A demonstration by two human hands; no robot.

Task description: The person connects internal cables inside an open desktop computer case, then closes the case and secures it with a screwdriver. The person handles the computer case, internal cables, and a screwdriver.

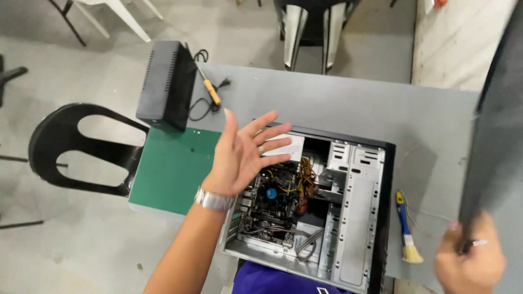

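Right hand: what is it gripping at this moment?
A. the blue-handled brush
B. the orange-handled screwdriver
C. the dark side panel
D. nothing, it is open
C. The right hand is closed around the lower edge of the dark side panel, while the blue-handled brush lies untouched on the table beside the open computer case.

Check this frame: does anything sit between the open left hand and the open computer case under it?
Nothing visible does. The left hand hovers spread above the computer case, over its motherboard. The right hand grips the dark side panel off to the side.
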